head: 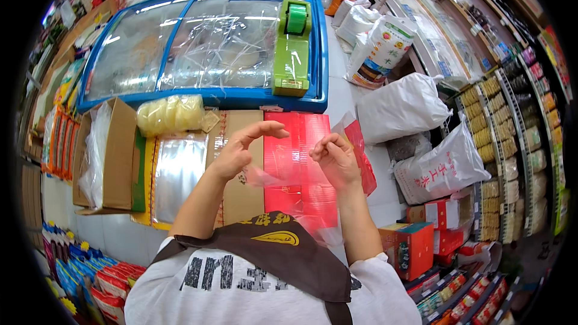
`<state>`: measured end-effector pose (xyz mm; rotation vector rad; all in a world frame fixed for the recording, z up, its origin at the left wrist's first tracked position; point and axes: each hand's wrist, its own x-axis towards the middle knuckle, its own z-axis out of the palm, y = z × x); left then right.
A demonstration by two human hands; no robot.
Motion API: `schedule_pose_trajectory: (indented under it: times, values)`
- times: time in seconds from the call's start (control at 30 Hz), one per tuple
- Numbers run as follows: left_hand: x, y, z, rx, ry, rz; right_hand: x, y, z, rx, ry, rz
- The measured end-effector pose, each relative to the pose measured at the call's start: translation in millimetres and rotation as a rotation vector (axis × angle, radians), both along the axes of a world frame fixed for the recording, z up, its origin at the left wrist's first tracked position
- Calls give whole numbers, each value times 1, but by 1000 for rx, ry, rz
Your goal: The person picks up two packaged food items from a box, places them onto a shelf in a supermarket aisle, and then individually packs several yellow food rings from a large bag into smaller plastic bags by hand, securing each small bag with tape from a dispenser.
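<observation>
My left hand [241, 151] is raised over the cardboard boxes, its fingers apart and bent towards the right, with nothing seen between the fingertips. My right hand [335, 155] is level with it above the red box [295, 144], fingers curled and fingertips close together. A blurred, thin clear plastic film [271, 178] spans below and between both hands and hangs towards the apron. Whether the right fingers grip it cannot be told. Left of my hands lie a stack of clear plastic bags [180, 167] and a bag of pale yellow rounds [170, 115].
Ahead is a blue chest freezer [203, 95] with a green tape dispenser [291, 54] on its glass lid. An open cardboard box [119, 158] stands left. White sacks [402, 108] and a red plastic bag [361, 158] lie right, beside shelves of packaged goods [490, 122].
</observation>
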<state>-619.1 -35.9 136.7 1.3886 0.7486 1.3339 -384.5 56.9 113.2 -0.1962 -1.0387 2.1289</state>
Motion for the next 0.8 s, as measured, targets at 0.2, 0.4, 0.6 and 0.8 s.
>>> schedule_pose_trajectory:
  times: [0.2, 0.4, 0.6, 0.8]
  values:
    - [27, -41, -14, -180, 570, -133, 8, -37, -50, -163, -177, -115]
    - [21, -77, -65, -23, 802, -241, 54, -84, -26, 63, -474, 102]
    - [23, -70, -83, -14, 841, -187, 35, -138, -16, 614, -884, 286]
    - [9, -23, 41, 302, 571, 244, 30, -97, 39, 1039, -1096, -289]
